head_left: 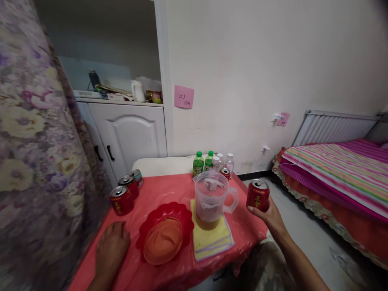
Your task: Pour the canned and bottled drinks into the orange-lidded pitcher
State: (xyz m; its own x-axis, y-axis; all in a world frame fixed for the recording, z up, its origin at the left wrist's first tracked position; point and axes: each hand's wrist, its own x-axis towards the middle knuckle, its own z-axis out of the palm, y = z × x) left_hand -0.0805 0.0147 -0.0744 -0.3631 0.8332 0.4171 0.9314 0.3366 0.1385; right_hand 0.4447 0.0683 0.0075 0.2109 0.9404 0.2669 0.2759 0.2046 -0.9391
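Note:
My right hand (266, 214) grips a red drink can (258, 196) with an opened top, held upright off the table's right edge. On the table's left side rests my left hand (112, 246), fingers curled in with nothing seen in them. Just beyond it stand a red can (121, 202) and a second red can (129, 186). A clear plastic measuring jug (209, 202) with some yellowish liquid at its bottom sits on a folded yellow cloth (209, 246). Between jug and left hand is a red scalloped bowl (186, 220) holding an orange round dish (163, 242).
Green-capped bottles (198, 163), white-capped bottles (229, 163) and another can (224, 173) stand behind the jug. A small tin (137, 176) is at the back left. A floral curtain (45, 141) hangs at left; a bed (330, 173) stands at right.

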